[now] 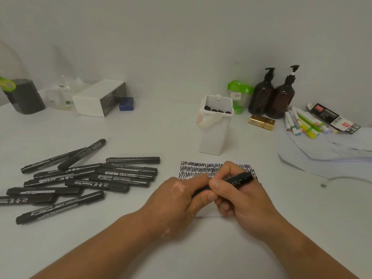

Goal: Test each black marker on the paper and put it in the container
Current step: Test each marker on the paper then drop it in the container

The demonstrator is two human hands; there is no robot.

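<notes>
— What did the marker look like, and where was it?

— The black marker (234,181) had white lettering on its barrel and was held just above the paper (198,170), slanting up to the right. Its blunt right end stuck out past the right hand (244,198).

— And the fingers?

— The right thumb and forefinger pinched the barrel, the other fingers curled beneath. The left hand (174,200) had its fingers curled round the other end, so I couldn't tell whether the cap was on or off.

— Anything on the sheet?

— Rows of black zigzag lines (236,166), partly covered by both hands.

— The container?

— The white container (213,135) stood upright just beyond the paper, dark marker ends (216,111) showing inside its rim.

— What else was around?

— A loose pile of black markers (90,178) lay on the white table (153,129) to the left, well apart from the hands. Two brown pump bottles (270,99) stood by the wall on the right, a gold box (261,122) in front of them, coloured pens (306,123) beside a pale blue cloth (322,156). A white box (94,100) lay far left.
</notes>
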